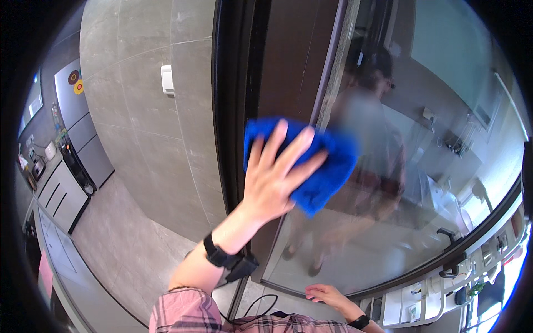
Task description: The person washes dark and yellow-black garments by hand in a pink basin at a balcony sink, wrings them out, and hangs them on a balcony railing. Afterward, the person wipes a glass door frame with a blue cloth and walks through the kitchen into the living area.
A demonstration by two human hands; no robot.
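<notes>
My left hand (270, 179) is spread over a blue cloth (329, 179) and presses it against a dark-framed glass door (362, 249). The cloth lies across the door's brown vertical frame (287, 62) and the edge of the pane beside it. The fingers and part of the cloth are blurred. A black strap with a small device (229, 258) is on my left wrist. Low in the view, my right hand (327, 294) hangs near the bottom of the door with its fingers loosely apart and nothing in it.
A grey tiled wall (154, 120) with a white switch (167, 80) stands left of the door. Door handles (449, 237) stick out at the right. White shelves (416, 304) hold several items at the lower right. A black cable (262, 301) loops near my waist. A counter (79, 270) runs along the left.
</notes>
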